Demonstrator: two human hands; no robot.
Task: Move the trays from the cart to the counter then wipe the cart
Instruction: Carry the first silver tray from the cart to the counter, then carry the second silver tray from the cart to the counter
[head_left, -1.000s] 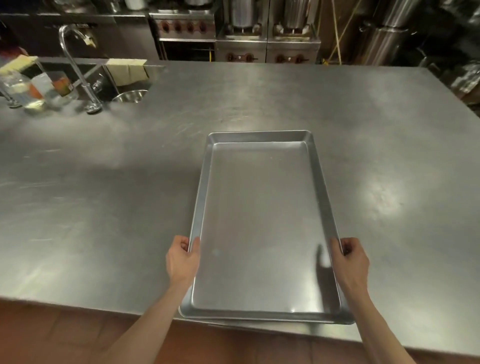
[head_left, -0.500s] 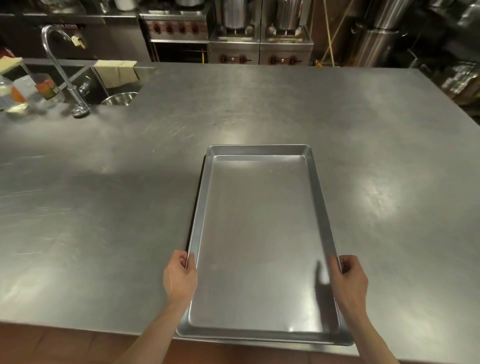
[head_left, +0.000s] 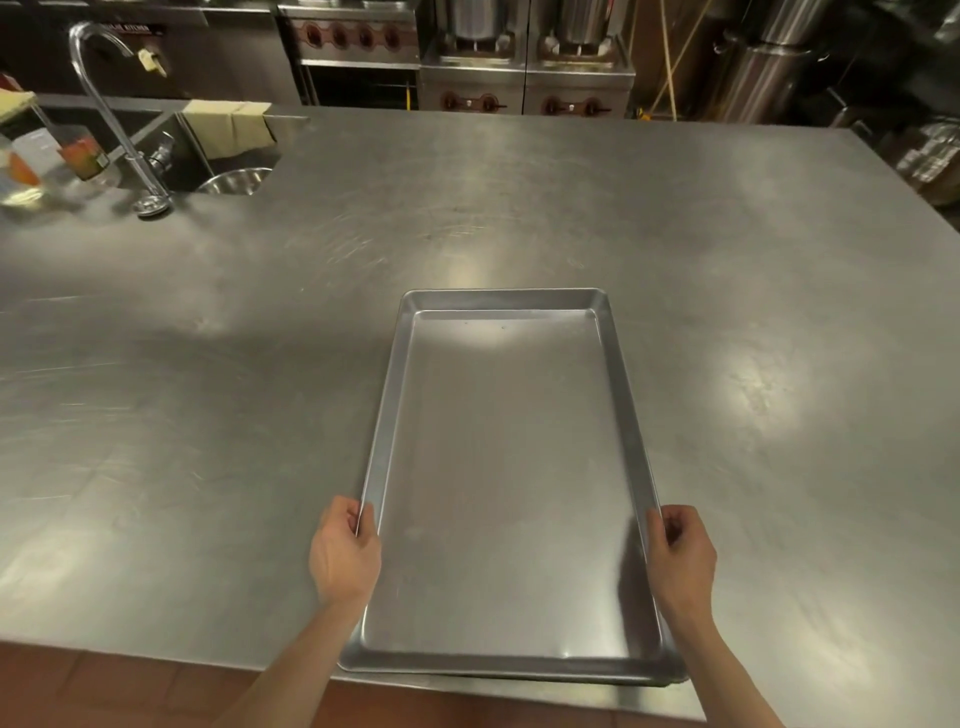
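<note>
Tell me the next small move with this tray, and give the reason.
Probably push the tray farther onto the counter, then let go. The left hand and right hand grip its long rims, and its near end overhangs the counter's front edge, with a second rim showing underneath.

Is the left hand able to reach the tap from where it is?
Probably not right now. The left hand grips the tray near the counter's front edge, and the tap stands far off at the back left. Nothing blocks the way.
</note>
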